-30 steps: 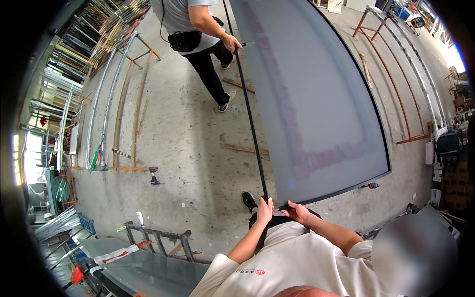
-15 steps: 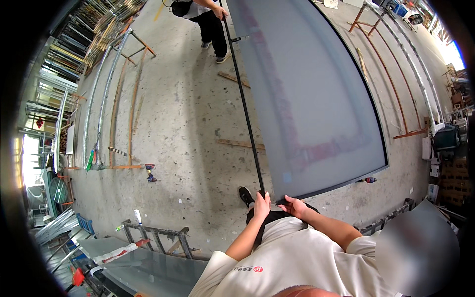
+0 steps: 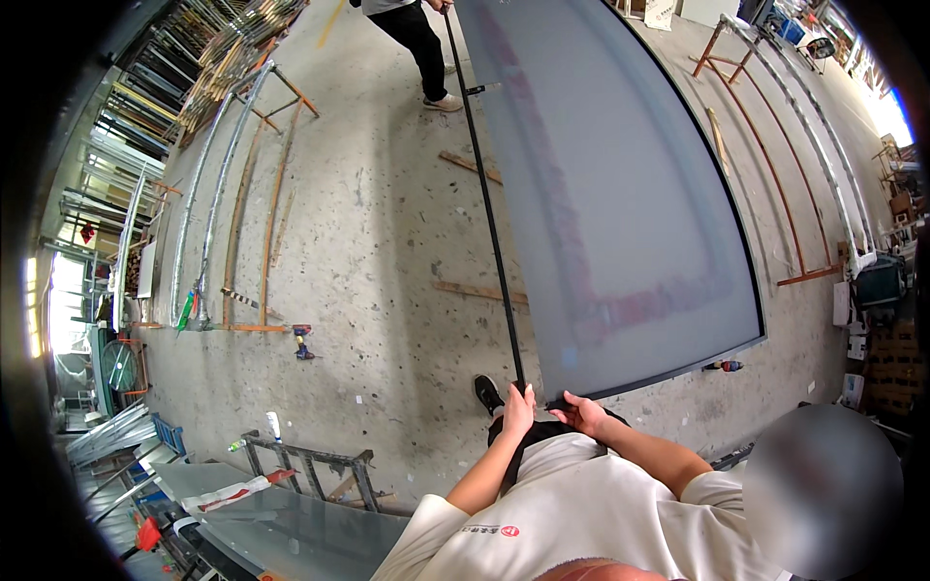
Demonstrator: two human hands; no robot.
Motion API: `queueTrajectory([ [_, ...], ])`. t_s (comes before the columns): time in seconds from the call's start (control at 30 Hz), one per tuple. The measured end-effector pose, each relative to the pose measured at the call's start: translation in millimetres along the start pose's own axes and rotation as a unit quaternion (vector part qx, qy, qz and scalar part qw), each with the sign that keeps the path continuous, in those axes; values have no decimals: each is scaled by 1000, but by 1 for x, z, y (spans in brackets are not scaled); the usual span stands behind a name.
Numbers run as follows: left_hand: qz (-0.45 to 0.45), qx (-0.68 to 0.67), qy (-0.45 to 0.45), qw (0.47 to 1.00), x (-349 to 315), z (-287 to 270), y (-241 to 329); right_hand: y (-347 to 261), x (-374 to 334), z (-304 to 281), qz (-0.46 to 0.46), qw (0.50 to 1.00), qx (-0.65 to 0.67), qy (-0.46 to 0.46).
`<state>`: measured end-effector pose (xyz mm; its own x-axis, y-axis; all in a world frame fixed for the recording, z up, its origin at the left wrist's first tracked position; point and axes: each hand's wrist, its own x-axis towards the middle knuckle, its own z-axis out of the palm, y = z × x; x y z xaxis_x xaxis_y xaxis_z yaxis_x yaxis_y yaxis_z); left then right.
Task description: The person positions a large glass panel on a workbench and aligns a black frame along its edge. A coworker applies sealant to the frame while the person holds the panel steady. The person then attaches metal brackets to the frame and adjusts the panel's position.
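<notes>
A long black frame bar (image 3: 494, 218) runs away from me along the left side of a big grey frosted glass panel (image 3: 639, 203), with a gap between them. My left hand (image 3: 520, 411) is closed round the bar's near end. My right hand (image 3: 581, 414) has its fingers closed at the panel's near left corner, on the end of the black edge frame (image 3: 668, 376). At the far end another person's hand (image 3: 441, 5) holds the same bar. Partway along it a small black fitting (image 3: 482, 89) sticks out toward the glass.
Wooden strips (image 3: 480, 291) lie on the concrete floor by the glass. A cordless drill (image 3: 303, 342) stands left, another tool (image 3: 723, 366) by the panel's near edge. Metal trestles (image 3: 208, 194) stand left, more (image 3: 794, 126) right. Behind my left arm lies a glass sheet (image 3: 291, 523) by a dark rack (image 3: 310, 460).
The whole view has shifted slightly downward and to the right. The other person's feet have changed place, and less of that person shows. My hands keep their holds on bar and corner.
</notes>
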<state>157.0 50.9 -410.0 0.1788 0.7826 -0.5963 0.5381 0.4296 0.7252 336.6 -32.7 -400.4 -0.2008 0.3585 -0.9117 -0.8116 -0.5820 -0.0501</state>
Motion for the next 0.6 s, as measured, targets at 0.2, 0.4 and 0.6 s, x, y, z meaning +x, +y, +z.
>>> queueTrajectory([
  [0.2,23,36,18,999,4,4,-10,0,2,-2,4,1000,-5,-4],
  [0.4,50,55,37,997,9,9,-26,1,1,-1,0,1000,-4,-2],
  [0.6,62,54,31,996,14,14,-43,3,4,-7,6,1000,2,-5],
])
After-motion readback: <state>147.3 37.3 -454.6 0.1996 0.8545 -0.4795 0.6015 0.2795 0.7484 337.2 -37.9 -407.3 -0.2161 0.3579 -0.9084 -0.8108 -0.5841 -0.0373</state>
